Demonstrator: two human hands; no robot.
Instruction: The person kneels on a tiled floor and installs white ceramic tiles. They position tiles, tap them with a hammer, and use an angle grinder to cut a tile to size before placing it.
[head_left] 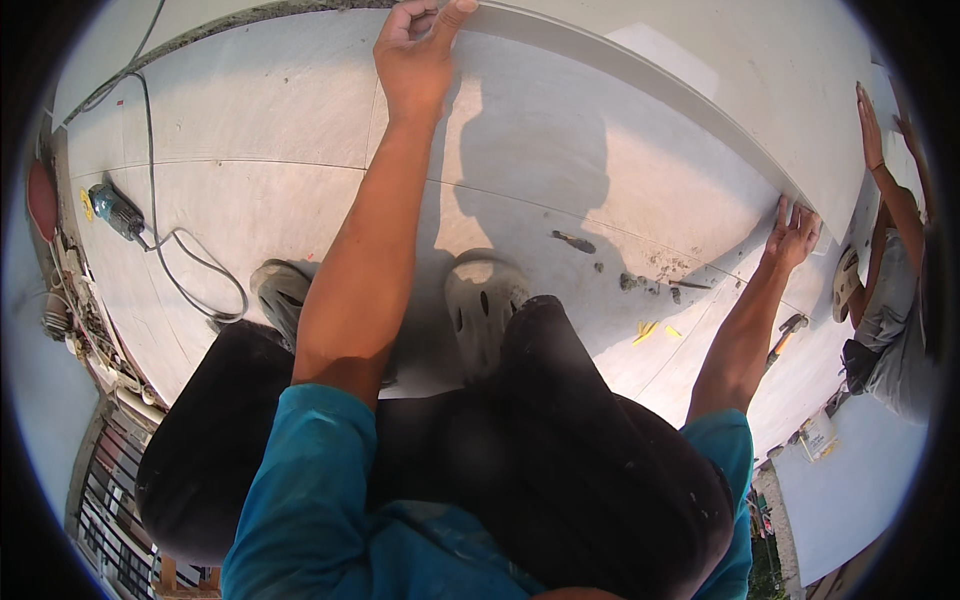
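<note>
Currently, the large pale panel (770, 80) extends ahead to my right above the tiled floor (270, 110), with my left fingers (406, 17) curled at its near edge and my right fingers (782, 213) set against it near a corner, though whether either is clamped I cannot tell, a hammer (787, 335) lying near my right forearm.

Counts: 2 bare hands on the wearer (left hand (418, 50), right hand (793, 240)). Big flat pale-grey panel (760, 95): 1. Teal-and-black corded power tool (120, 213): 1. Orange-handled metal-headed hammer (787, 338): 1. Co-worker in grey trousers (890, 310): 1. Grey-beige slip-on clogs (487, 300): 3 visible. Small thin yellow slivers (645, 333): several, exact number unreadable. Dark irregular crumbs (627, 283): many, too small to tally.
</note>
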